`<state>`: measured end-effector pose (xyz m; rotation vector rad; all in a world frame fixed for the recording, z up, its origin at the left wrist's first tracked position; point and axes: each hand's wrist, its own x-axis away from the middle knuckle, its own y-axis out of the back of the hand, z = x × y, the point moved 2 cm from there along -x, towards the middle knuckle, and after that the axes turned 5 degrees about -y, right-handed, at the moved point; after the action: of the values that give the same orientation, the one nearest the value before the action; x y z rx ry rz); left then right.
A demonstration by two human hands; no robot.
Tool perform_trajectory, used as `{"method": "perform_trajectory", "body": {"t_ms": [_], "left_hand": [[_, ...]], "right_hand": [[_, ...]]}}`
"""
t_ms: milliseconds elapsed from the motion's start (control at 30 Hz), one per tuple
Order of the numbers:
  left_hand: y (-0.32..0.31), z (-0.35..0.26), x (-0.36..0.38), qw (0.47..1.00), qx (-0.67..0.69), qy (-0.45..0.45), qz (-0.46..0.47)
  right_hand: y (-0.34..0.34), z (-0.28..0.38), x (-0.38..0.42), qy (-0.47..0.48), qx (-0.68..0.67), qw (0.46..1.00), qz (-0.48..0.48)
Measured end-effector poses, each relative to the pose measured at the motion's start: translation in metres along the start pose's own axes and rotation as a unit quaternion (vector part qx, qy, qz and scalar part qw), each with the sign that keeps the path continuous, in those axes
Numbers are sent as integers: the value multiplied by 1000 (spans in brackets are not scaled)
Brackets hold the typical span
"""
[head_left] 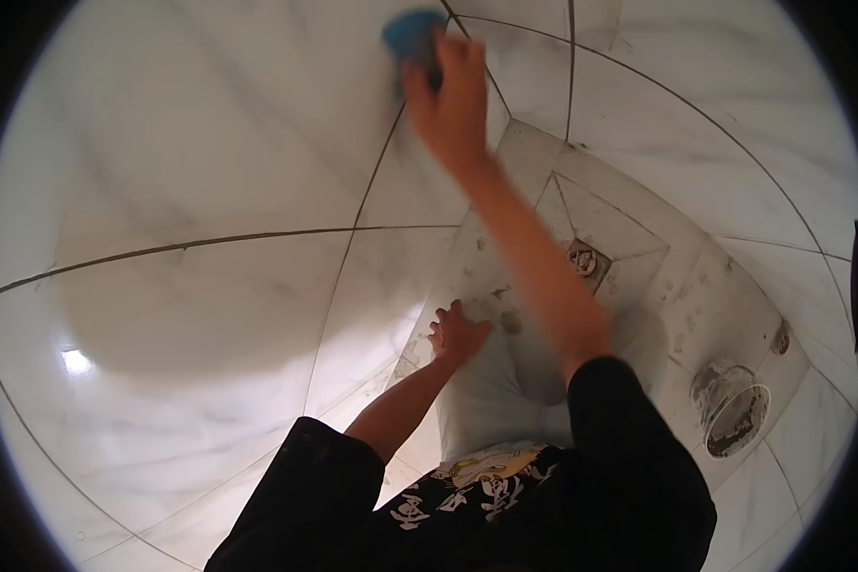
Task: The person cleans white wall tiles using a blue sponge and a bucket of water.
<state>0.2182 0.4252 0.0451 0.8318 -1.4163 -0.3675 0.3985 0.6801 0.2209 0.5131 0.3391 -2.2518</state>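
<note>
My right hand (450,100) reaches up to the tiled wall, its fingers closed on a blue pad (416,36) that is smeared by motion. The pad is against or close over the pale marbled tiles (257,105), near the corner where dark joint lines meet. Lower down, my left hand (459,336) is by my knee in light trousers (486,400), fingers spread and slightly bent, with nothing in them.
A drain (586,262) is set in the stained floor (672,315) ahead of me. At the right, a clear bucket (729,410) with dirty residue lies tilted near the wall. A second tiled wall (686,143) rises at the right.
</note>
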Motion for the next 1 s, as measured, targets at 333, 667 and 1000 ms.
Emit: {"method": "perform_trajectory", "body": {"t_ms": [333, 667, 1000], "left_hand": [[-5, 1, 2, 1000, -16, 14, -3], [-2, -8, -1, 1000, -21, 18, -9], [1, -8, -1, 1000, -25, 16, -4]], "right_hand": [[45, -15, 31, -88, -47, 995, -31], [51, -42, 62, -96, -46, 984, 144], [49, -35, 103, -62, -82, 983, 155]]}}
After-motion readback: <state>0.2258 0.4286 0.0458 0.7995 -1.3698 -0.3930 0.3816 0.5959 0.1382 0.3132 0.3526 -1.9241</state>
